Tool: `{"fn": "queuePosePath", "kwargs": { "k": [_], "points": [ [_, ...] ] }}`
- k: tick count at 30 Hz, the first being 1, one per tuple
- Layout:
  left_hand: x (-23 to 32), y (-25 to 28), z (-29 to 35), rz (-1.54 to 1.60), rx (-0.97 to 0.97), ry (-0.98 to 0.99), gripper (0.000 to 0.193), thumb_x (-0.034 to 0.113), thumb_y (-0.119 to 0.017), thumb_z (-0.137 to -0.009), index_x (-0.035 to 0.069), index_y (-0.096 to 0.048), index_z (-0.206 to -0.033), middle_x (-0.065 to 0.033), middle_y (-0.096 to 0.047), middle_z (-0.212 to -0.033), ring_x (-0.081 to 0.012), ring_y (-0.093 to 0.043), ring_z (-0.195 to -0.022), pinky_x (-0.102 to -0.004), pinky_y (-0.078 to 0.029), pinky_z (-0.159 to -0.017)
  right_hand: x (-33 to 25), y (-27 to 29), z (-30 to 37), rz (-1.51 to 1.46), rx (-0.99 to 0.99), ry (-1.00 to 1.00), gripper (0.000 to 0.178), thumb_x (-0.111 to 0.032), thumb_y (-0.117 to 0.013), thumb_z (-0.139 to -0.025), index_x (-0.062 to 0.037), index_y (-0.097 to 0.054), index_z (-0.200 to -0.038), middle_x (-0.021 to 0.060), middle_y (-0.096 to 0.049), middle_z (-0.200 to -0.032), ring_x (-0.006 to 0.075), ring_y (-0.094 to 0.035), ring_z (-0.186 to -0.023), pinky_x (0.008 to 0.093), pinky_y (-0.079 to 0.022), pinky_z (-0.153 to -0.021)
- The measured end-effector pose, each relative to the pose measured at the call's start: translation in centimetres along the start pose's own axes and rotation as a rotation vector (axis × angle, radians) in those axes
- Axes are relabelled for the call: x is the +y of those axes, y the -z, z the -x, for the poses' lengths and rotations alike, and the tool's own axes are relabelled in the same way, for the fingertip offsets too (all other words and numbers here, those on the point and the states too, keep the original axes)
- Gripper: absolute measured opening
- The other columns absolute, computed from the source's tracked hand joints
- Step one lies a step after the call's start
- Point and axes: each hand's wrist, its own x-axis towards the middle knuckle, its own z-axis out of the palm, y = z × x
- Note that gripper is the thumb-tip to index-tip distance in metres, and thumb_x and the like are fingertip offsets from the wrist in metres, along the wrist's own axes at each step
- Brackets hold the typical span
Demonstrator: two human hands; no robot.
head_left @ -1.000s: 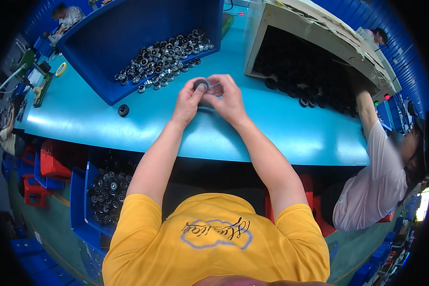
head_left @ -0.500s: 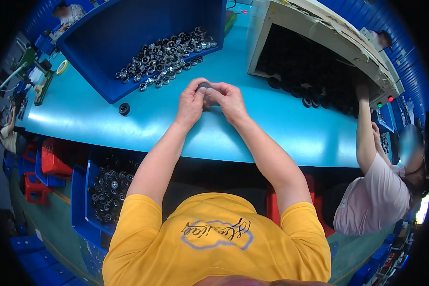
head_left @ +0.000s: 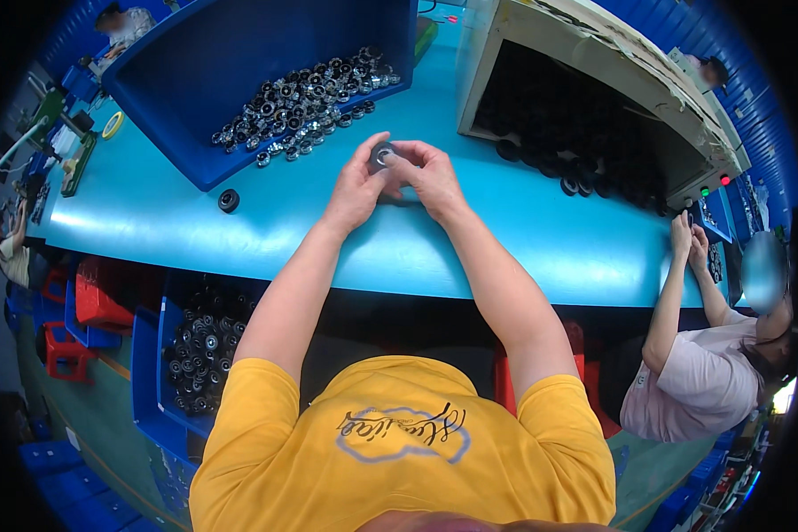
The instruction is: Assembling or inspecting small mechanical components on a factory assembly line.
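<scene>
Over the table's middle, both my hands grip one small black wheel [head_left: 382, 154] with a lighter round centre, its face tilted up. The fingers of my left hand [head_left: 353, 188] close round its left side. My right hand [head_left: 430, 182] curls round the other side, thumb and fingers on the wheel's face. Part of the wheel is hidden behind the fingers. Ahead of my hands, shiny silver-and-black wheel hubs [head_left: 310, 102] lie heaped in and spill out of a blue bin [head_left: 173, 111]. A lone black wheel [head_left: 229, 200] lies to the left on the turquoise table [head_left: 284, 239].
A pale open-fronted box [head_left: 466, 97] stands at the back right, with black rings [head_left: 569, 184] spilling from its mouth. A co-worker [head_left: 696, 377] sits at the right, hands by that box. Below left, a blue crate [head_left: 166, 355] holds many black wheels. Yellow tape [head_left: 113, 125] lies far left.
The wheel in my hands has turned, so its face shows more, and my right fingers have shifted across it. The co-worker's arm has come out of the pale box, hands now together.
</scene>
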Motion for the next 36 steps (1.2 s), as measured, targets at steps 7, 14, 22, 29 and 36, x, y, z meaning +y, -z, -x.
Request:
{"fn": "queuePosePath", "kwargs": {
  "k": [7,14,22,29,36],
  "points": [
    [0.4,-0.2,0.6,-0.081,-0.019,0.102,0.054,-0.002,-0.053,-0.093,0.018,-0.044,-0.143,-0.0026,-0.057,-0.088,-0.0075,-0.052,-0.064,-0.0227,-0.049,-0.049,1.5,0.4,-0.4,0.053,0.006,0.085,0.018,-0.004,-0.07,-0.089,0.0046,-0.066,-0.105,0.0099,-0.07,-0.088,0.0132,-0.064,-0.07,0.028,-0.053,-0.062],
    [1.3,-0.5,0.9,-0.231,0.013,0.121,0.049,-0.002,-0.054,-0.091,0.017,-0.052,-0.136,0.0002,-0.055,-0.08,-0.0069,-0.051,-0.064,-0.0221,-0.044,-0.049,2.1,0.8,-0.7,-0.068,-0.001,-0.014,0.016,-0.002,-0.068,-0.089,0.0024,-0.065,-0.104,0.0111,-0.07,-0.092,0.0158,-0.066,-0.076,0.0298,-0.055,-0.065],
    [0.4,-0.5,0.8,-0.259,0.025,0.115,0.049,-0.002,-0.056,-0.09,0.017,-0.054,-0.135,0.0007,-0.055,-0.079,-0.007,-0.051,-0.064,-0.023,-0.044,-0.051,2.0,0.9,-0.9,-0.05,-0.017,-0.049,0.018,-0.004,-0.066,-0.091,0.0028,-0.063,-0.108,0.0102,-0.069,-0.096,0.0174,-0.067,-0.081,0.0298,-0.056,-0.071],
    [1.4,-0.1,0.6,-0.035,-0.019,0.082,0.038,0.007,-0.055,-0.096,0.013,-0.054,-0.133,-0.0018,-0.058,-0.08,-0.0081,-0.054,-0.062,-0.0227,-0.046,-0.048,0.8,2.0,-0.5,-0.116,-0.155,-0.105,0.03,-0.018,-0.069,-0.094,0.002,-0.063,-0.115,0.0087,-0.069,-0.102,0.0162,-0.067,-0.086,0.0302,-0.054,-0.08],
    [-0.6,0.6,0.1,-0.3,0.129,-0.062,0.023,0.016,-0.044,-0.104,0.01,-0.058,-0.121,-0.0005,-0.057,-0.079,-0.0064,-0.053,-0.063,-0.0212,-0.045,-0.049,0.8,0.9,0.0,0.032,-0.147,-0.044,0.025,-0.015,-0.068,-0.094,0.0008,-0.065,-0.113,0.007,-0.07,-0.098,0.0127,-0.066,-0.081,0.0265,-0.054,-0.073]
  ]
}}
